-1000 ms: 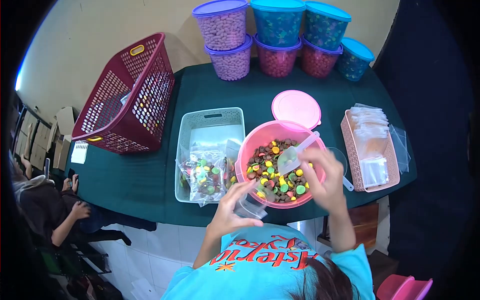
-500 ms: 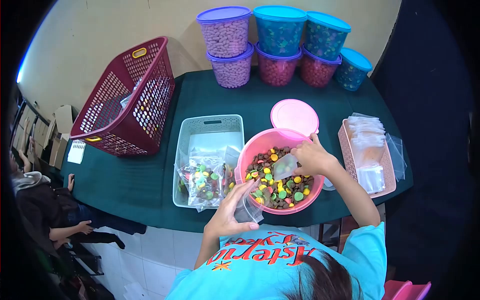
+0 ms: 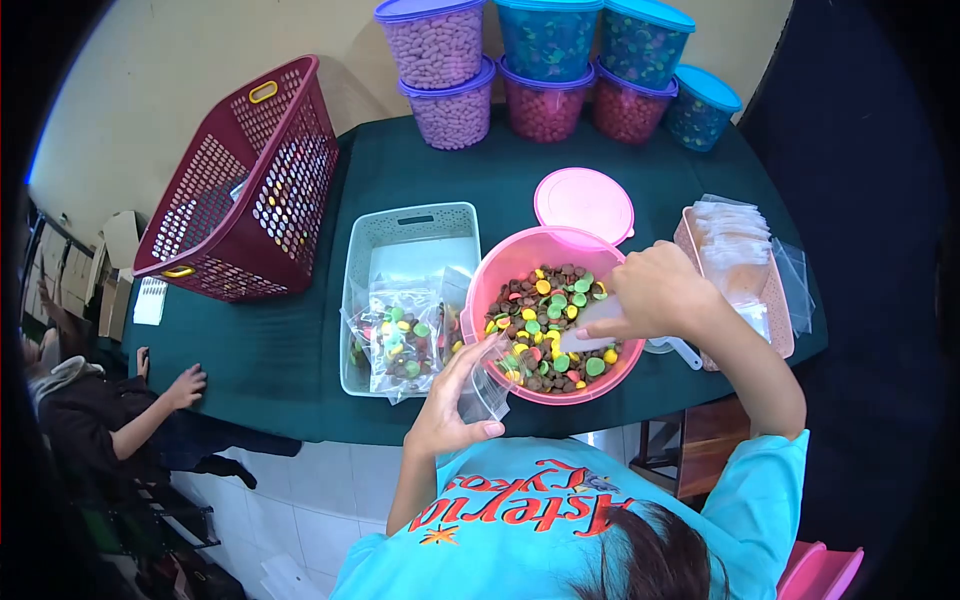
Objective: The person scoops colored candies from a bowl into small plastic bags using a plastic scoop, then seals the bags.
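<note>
A pink tub (image 3: 572, 398) holds brown, green, yellow and pink candy drops (image 3: 545, 315). My left hand (image 3: 445, 410) is closed on a clear plastic bag (image 3: 486, 392) at the tub's near left rim, with the bag's mouth toward the candy. In my right hand (image 3: 662, 292) is a translucent scoop (image 3: 578, 342), its blade down among the drops. To the left, a pale green basket (image 3: 352, 290) contains several filled clear bags (image 3: 405, 345).
Behind the tub lies a pink lid (image 3: 583, 203). A pink basket of empty bags (image 3: 735, 250) stands right, near a white-handled tool (image 3: 685, 352). A maroon basket (image 3: 290, 220) is at the far left, with stacked candy tubs (image 3: 545, 100) at the back. Another person's hand (image 3: 185, 388) rests on the left table edge.
My right hand has moved right and raised its wrist, with the scoop now angled down into the candy. The other person's hand has come onto the table edge. The view has shifted slightly.
</note>
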Tool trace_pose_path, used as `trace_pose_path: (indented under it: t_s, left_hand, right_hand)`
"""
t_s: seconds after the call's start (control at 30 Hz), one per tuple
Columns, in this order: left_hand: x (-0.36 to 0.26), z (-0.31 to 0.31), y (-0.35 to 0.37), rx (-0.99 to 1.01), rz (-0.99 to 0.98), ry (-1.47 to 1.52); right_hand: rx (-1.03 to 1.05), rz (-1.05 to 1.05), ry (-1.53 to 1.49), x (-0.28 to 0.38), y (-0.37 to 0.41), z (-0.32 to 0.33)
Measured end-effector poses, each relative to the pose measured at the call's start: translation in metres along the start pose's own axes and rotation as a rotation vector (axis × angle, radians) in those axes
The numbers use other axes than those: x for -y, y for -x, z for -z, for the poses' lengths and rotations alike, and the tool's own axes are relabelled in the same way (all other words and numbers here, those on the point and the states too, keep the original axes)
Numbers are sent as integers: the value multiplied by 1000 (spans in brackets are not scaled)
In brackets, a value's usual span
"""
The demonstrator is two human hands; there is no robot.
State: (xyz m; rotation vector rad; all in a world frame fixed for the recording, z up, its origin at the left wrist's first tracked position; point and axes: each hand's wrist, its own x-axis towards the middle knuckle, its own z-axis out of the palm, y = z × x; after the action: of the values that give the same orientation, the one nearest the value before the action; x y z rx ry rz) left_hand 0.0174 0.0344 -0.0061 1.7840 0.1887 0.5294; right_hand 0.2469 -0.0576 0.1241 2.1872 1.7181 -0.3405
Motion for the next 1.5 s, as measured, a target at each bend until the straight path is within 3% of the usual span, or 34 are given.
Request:
trace_pose_path:
  t_s: [0.07,0.17,0.53,0.8,0.93,1.13,1.27,1.33,1.47,1.5]
  left_hand:
    - [2,2,0,3,-49,-19]
    - [1,-1,1,-19,-7,70]
    - [3,3,0,-10,23,112]
    - [7,12,-3,48,37,101]
    - [8,15,-2,48,79,176]
    - [11,23,-6,80,102,269]
    - [17,28,-5,128,81,282]
    - [19,27,-3,109,105,339]
    - [24,31,-2,127,90,370]
    - [24,32,-3,119,91,369]
  right_hand:
    - [219,-70,123,3,3,11]
    - [345,-75,223,4,-1,14]
    - [433,100,145,-2,-41,-15]
    - [170,125,52,-13,-15,-26]
    - [271,71,26,-10,-21,-22]
    - [399,243,-115,-10,-50,-29]
    - [224,334,-142,-13,-57,-43]
    - [-22,283,-268,-21,-59,-44]
    - [-121,292,-156,-30,-50,-31]
    - [-58,242,-104,-26,-49,-27]
